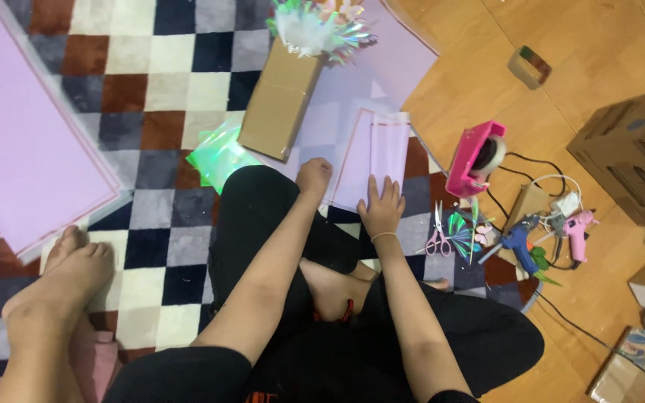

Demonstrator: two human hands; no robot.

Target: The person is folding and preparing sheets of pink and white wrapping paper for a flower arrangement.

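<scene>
Under the right hand (381, 209) fingers (384, 186) lies the lilac sheet (379, 149).

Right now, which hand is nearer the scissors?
Right. The right hand lies flat on the pale pink sheet, just left of the pink-handled scissors. The left hand is a fist further left, at the sheet's other edge.
</scene>
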